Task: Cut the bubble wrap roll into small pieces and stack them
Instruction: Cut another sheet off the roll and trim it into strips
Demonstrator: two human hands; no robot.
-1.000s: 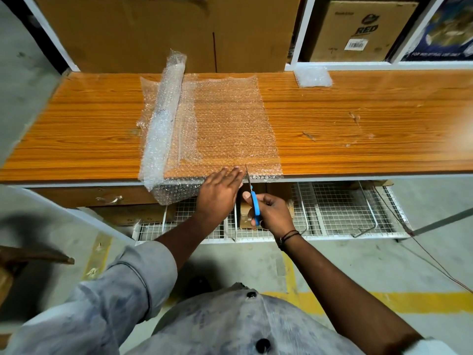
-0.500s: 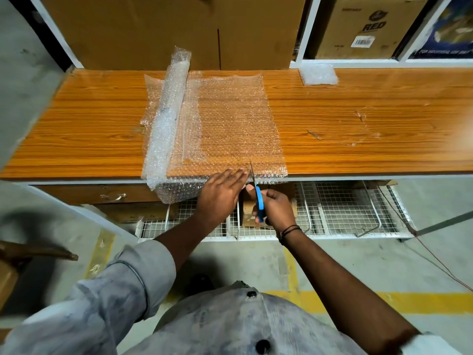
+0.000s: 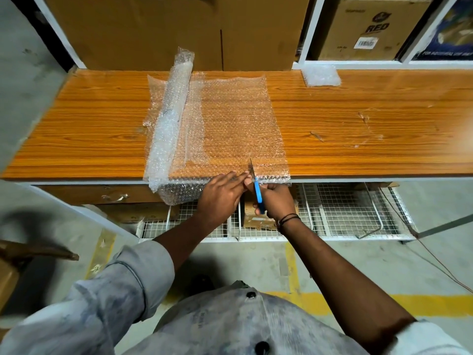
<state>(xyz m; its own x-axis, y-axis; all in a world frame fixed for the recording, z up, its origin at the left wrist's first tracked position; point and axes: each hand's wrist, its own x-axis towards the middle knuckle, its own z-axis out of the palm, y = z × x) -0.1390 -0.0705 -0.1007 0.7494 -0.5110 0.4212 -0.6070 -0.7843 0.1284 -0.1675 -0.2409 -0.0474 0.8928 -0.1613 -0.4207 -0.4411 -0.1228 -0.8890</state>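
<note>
A clear bubble wrap roll (image 3: 171, 116) lies across the orange wooden table (image 3: 358, 139), with a sheet of it (image 3: 238, 124) unrolled to the right and hanging over the front edge. My left hand (image 3: 220, 196) lies flat with straight fingers on the sheet's near edge. My right hand (image 3: 275, 201) grips blue-handled scissors (image 3: 257, 190), whose blades point away from me into the sheet's front edge beside my left fingertips. A small stack of cut bubble wrap pieces (image 3: 321, 75) sits at the table's back, to the right.
Cardboard boxes (image 3: 179, 29) stand behind the table, and a white shelf frame (image 3: 307, 42) holds more boxes at the back right. Under the table are a white wire rack (image 3: 332, 211) and a drawer handle (image 3: 116, 198). A thin cable (image 3: 435, 260) crosses the floor at right.
The scissors have advanced from below the table's edge into the front edge of the sheet. My left hand stays pressed on the sheet beside them.
</note>
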